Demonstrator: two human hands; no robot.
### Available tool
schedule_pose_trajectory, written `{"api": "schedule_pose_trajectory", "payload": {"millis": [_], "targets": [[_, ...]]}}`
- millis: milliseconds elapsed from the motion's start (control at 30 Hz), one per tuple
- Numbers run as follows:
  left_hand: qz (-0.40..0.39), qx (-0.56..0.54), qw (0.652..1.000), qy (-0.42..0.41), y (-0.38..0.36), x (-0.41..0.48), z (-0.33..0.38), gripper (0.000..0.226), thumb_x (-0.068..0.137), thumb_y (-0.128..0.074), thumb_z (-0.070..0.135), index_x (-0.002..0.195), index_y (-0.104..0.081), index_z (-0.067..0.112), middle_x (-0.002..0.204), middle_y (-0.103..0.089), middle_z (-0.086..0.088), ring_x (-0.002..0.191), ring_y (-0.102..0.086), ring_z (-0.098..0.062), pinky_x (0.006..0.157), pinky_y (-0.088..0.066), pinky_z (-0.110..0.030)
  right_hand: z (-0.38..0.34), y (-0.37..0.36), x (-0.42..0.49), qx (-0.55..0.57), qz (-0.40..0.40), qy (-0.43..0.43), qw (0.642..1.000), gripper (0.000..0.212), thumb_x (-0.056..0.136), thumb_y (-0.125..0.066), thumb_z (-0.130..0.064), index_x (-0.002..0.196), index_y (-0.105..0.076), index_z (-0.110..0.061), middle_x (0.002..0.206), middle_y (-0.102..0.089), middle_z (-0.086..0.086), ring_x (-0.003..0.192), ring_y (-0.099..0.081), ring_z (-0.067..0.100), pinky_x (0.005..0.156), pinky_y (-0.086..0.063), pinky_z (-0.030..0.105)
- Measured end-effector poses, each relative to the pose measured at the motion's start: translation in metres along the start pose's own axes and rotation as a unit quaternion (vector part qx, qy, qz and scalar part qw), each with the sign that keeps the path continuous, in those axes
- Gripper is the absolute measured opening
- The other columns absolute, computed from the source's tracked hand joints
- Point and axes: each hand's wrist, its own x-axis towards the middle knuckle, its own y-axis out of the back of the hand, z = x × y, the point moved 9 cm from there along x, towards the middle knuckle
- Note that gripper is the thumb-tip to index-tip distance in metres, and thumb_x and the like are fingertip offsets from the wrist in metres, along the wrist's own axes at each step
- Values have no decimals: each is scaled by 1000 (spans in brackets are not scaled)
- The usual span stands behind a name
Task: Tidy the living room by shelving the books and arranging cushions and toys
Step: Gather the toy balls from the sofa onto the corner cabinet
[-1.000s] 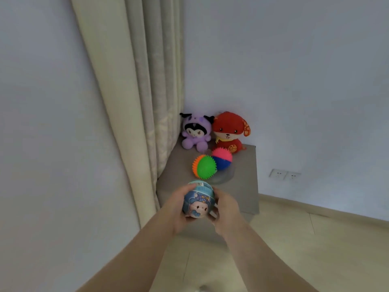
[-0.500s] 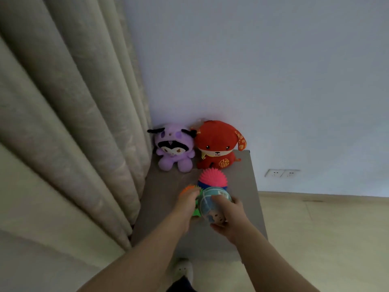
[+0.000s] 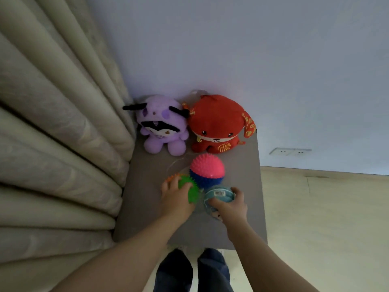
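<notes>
— Where the hands?
— Left hand flat on the green spiky ball, not closed around it. Right hand wrapped around the blue toy ball, on the grey stool.
— And near?
— Pink and blue ball just behind, touching; purple plush and red plush against the wall.

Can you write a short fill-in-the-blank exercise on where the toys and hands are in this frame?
1. The left hand rests on the spiky ball that is orange and ____.
2. The right hand grips the ____ blue toy ball.
3. The purple plush sits to the ____ of the red plush.
4. The pink-and-blue spiky ball lies in ____ of the red plush.

Missing words: green; light; left; front
</notes>
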Motion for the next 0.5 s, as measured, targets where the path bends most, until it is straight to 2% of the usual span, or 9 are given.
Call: {"api": "schedule_pose_trajectory", "payload": {"millis": [100, 167, 233, 300, 400, 500], "targets": [[8, -7, 1000, 7, 2, 10, -8, 63, 82, -63, 34, 138, -35, 30, 153, -14, -1, 134, -21, -29, 110, -22, -33, -3, -8, 8, -43, -26, 16, 999, 79, 65, -80, -15, 132, -40, -25, 125, -41, 9, 99, -55, 26, 63, -52, 30], [-8, -8, 1000, 15, 1, 14, -16, 69, 81, -65, 35, 141, -32, 32, 155, -7, -2, 138, -15, -32, 113, -21, -36, -4, -13, 11, -73, -36, 22, 996, 79, 64, -80, -17, 132, -39, -27, 121, -38, 5, 101, -54, 26, 75, -56, 40], [-12, -1, 1000, 25, 2, 17, -26, 71, 82, -64, 37, 142, -28, 39, 156, 1, -2, 141, -8, -35, 115, -17, -38, -4, -18, 13, -99, -44, 24, 994, 80, 64, -79, -19, 132, -38, -30, 120, -35, 2, 105, -52, 28, 87, -53, 46], [-3, -17, 1000, 23, 3, 20, -32, 72, 84, -63, 35, 143, -24, 43, 157, 4, -4, 141, -12, -34, 114, -20, -37, -7, -23, 14, -117, -55, 37, 991, 80, 65, -79, -19, 133, -37, -30, 125, -33, 3, 106, -50, 26, 91, -51, 44], [23, -119, 992, 44, 6, 20, -39, 80, 81, -69, 27, 146, -22, 37, 153, -8, -12, 136, -25, -31, 110, -29, -36, -15, -31, 15, -147, -69, 67, 985, 83, 68, -80, -16, 136, -35, -26, 131, -31, 5, 106, -47, 21, 93, -49, 35], [63, -215, 972, 66, 12, 17, -47, 77, 76, -74, 16, 141, -33, 27, 140, -24, -14, 123, -41, -29, 99, -37, -34, -21, -36, 14, -165, -66, 104, 979, 85, 69, -79, -12, 139, -34, -23, 135, -30, 5, 118, -44, 25, 98, -46, 39]]}}
